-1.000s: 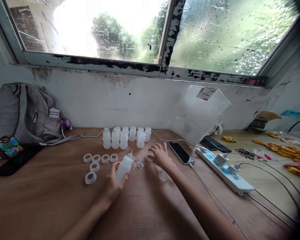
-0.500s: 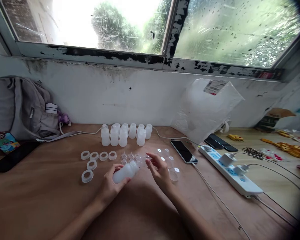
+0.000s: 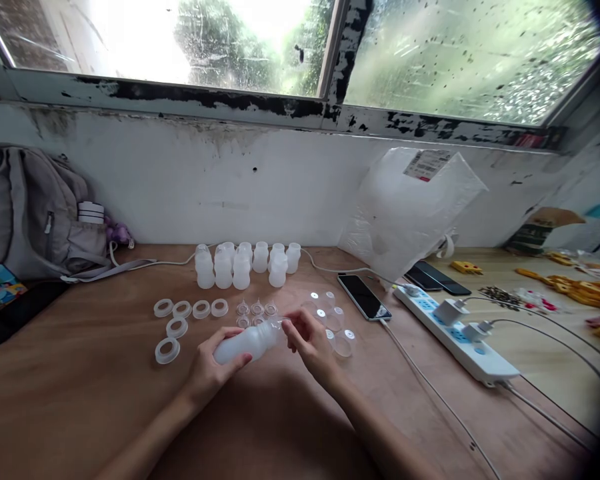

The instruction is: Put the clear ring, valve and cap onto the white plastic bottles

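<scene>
White plastic: gripping a frosted bottle [image 3: 243, 345], tilted, in the left hand [image 3: 213, 363]. With right hand [image 3: 308, 339], pinching a clear cap [image 3: 277, 323] at its mouth

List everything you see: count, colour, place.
window: one, grey frame, above
backpack: one, grey, left
plastic bag: one, whitish, back right
small items: many, mixed colours, right
power strip: one, white, right
phones: three, dark, right
table: one, brown, beneath
standing bottles: several, white, back centre
rings: six, whitish, centre-left
pointed pieces: several, clear, centre
domed caps: several, clear, centre-right
held bottle: one, white, centre
left hand: one, around held bottle
right hand: one, at its tip
</scene>
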### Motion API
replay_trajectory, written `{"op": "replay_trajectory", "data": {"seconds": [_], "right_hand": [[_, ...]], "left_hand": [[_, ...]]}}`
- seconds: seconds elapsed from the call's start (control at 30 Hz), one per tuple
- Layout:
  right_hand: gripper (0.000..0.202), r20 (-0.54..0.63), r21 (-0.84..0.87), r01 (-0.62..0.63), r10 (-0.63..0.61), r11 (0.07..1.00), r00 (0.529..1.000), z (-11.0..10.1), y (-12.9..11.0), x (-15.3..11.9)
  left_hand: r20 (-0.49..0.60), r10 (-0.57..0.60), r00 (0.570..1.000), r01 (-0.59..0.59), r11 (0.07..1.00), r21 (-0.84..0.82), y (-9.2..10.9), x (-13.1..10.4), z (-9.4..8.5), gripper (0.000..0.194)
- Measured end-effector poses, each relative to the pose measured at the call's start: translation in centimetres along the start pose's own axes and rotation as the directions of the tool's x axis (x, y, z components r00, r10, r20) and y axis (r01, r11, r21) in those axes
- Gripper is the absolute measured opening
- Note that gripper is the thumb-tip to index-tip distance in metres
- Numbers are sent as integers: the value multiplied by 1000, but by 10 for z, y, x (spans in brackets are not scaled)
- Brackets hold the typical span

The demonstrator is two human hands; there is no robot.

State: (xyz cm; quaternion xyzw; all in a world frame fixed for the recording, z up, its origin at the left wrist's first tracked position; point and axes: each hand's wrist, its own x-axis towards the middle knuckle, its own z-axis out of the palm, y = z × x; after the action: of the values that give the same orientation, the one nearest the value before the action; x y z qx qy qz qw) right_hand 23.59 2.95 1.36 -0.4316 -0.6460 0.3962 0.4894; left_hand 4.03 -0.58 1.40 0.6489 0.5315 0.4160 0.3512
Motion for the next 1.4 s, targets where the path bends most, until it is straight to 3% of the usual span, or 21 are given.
{"op": "replay_trajectory", "data": {"seconds": [0.27, 0.4, 0.47, 0.53, 0.83, 1.07, 1.23, 1.4], "right_hand": [[37, -64, -287, 85, -108, 954, 992, -2, 1, 1], [22, 137, -204, 133, -106, 970, 985, -4, 1, -2], [22, 235, -110, 109, -81, 988, 969, -3, 2, -3], [23, 260, -75, 59, -38, 995, 965, -2, 4, -3], [34, 180, -198, 2, 34, 980, 983, 3, 7, -2], [32, 151, -268, 167, -130, 949, 980, 4, 9, -11], [28, 87, -292, 259, -244, 920, 966, 5, 8, -21], [26, 62, -272, 311, -306, 911, 950, 8, 11, -25]], "left_hand": [[70, 70, 995, -72, 997, 22, 0, -4, 1, 35], [108, 12, 994, -7, 999, -48, -4, -2, 1, 33], [113, -13, 994, 20, 998, -63, -5, -1, 0, 32], [113, -4, 994, 8, 999, -34, -4, 0, -1, 33], [109, 103, 989, -114, 988, 102, -7, -3, -1, 35], [60, 118, 991, -120, 993, 18, -12, -4, 5, 37], [123, 62, 990, -50, 994, -95, -8, -7, 6, 39], [130, 60, 990, -47, 994, -100, -4, -10, 9, 37]]}}
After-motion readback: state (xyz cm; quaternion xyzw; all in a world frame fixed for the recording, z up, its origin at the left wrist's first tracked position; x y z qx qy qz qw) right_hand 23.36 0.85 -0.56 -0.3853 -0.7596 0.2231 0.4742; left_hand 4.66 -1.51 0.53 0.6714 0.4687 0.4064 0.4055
